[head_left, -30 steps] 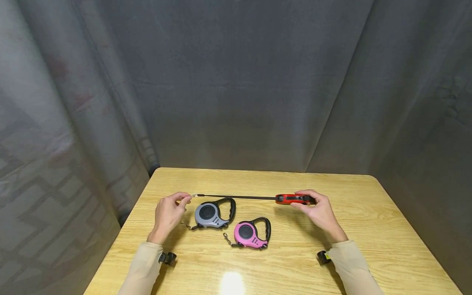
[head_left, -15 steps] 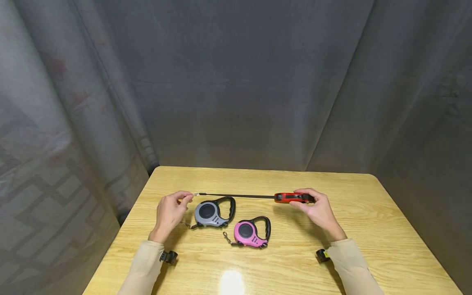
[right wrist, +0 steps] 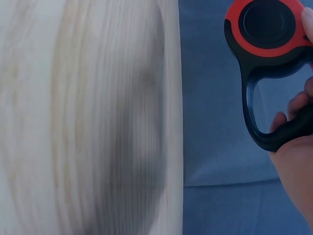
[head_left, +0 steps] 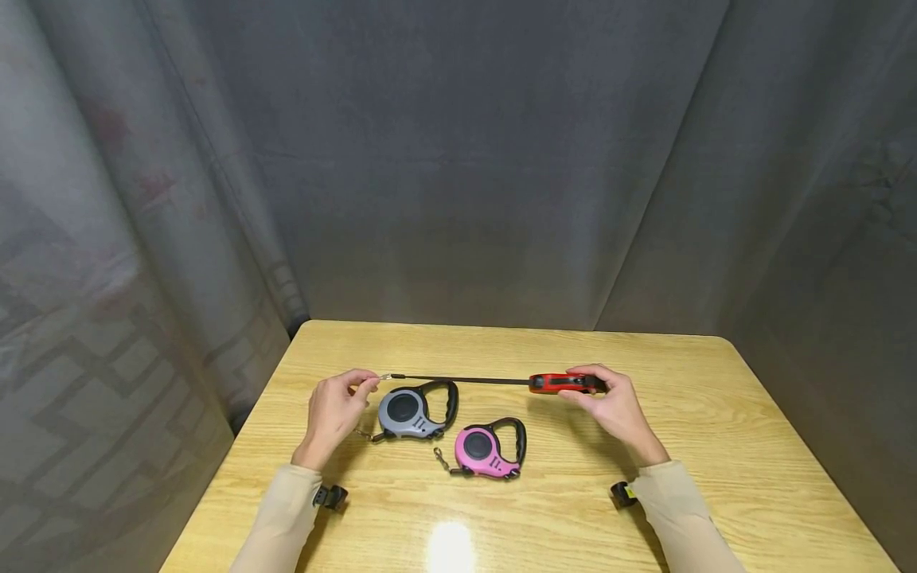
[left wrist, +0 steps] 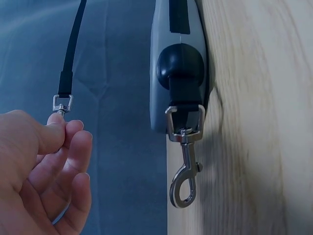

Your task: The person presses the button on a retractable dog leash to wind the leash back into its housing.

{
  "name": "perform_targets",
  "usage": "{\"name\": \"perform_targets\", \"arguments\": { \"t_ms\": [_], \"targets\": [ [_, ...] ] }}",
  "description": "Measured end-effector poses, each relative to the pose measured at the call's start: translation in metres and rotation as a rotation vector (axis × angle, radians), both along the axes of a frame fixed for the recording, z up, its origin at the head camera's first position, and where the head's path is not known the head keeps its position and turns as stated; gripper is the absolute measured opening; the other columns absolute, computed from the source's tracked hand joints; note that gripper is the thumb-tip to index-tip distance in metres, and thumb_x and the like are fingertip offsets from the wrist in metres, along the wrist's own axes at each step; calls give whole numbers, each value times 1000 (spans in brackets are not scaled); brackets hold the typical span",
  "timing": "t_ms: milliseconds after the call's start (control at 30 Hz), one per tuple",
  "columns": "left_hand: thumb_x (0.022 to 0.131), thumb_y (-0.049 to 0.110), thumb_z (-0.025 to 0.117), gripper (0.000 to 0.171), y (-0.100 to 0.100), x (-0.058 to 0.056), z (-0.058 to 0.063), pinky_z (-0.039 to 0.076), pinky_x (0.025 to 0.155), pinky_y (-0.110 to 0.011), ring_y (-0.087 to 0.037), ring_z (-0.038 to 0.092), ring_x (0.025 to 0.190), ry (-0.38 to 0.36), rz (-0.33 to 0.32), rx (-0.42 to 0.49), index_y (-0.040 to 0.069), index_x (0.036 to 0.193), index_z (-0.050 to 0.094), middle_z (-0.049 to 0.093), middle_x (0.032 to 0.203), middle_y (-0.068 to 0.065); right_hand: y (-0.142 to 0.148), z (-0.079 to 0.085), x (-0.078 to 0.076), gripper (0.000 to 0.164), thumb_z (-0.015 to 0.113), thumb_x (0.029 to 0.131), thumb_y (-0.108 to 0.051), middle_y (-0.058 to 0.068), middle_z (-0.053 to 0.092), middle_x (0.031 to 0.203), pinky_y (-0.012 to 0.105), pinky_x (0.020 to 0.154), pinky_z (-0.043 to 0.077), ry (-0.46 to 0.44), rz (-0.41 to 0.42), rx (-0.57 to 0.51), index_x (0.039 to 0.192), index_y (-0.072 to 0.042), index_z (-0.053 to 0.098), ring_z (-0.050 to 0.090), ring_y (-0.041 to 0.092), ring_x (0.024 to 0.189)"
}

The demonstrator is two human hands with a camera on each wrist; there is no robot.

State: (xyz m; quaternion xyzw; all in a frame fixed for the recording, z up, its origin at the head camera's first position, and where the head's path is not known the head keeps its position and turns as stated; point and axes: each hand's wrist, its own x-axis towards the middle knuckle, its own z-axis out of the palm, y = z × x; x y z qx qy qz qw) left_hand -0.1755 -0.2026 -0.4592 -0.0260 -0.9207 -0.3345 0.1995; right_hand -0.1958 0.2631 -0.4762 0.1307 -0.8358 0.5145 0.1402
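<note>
My left hand [head_left: 335, 410] pinches the metal clip [left wrist: 62, 105] at the end of a black strap [head_left: 466, 380] between thumb and fingertips. The strap runs straight across to a red and black retractable dog leash [head_left: 548, 383], held edge-up above the table by my right hand [head_left: 614, 406]. In the right wrist view, the fingers [right wrist: 296, 105] curl round its black loop handle [right wrist: 247, 110]; part of the red casing [right wrist: 232, 10] is cut off by the frame. A grey retractable leash [head_left: 423, 426] lies just right of my left hand, its snap hook [left wrist: 185, 176] hanging free of any hand.
A pink retractable leash [head_left: 494, 464] lies on the wooden table [head_left: 559, 525], nearer me than the grey one, with its own small hook [head_left: 440, 458] to the left. Grey curtains [head_left: 458, 175] stand behind the table and along both sides. Each wrist carries a small black camera [head_left: 331, 497].
Both hands have come slightly closer together, and the strap stretched between them is a little shorter. The grey and pink leashes lie as before.
</note>
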Motion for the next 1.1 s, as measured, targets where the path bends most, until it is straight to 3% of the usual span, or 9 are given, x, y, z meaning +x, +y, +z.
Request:
{"name": "perform_targets", "arguments": {
  "t_ms": [467, 800, 1100],
  "targets": [
    [98, 24, 79, 9, 5, 2, -1, 39, 54, -26, -5, 55, 56, 1, -10, -13, 16, 98, 84, 80, 81, 2, -7, -2, 2, 40, 93, 80, -6, 19, 76, 111, 25, 68, 50, -8, 14, 4, 117, -1, 78, 59, 2, 83],
    [97, 24, 80, 9, 9, 3, -2, 41, 55, -27, -4, 57, 56, 1, -26, -19, 17, 98, 84, 81, 82, 2, -8, -5, 0, 39, 94, 80, -9, 17, 76, 110, 24, 65, 52, -13, 28, -11, 116, -5, 79, 61, 5, 81],
    [96, 24, 80, 8, 12, 3, -3, 42, 56, -28, -4, 60, 57, -10, -27, -14, 17, 98, 84, 81, 82, 3, -10, -6, 0, 40, 94, 81, -10, 13, 76, 112, 20, 74, 52, -8, 43, -7, 117, -3, 78, 63, 4, 91]
  ]
}}
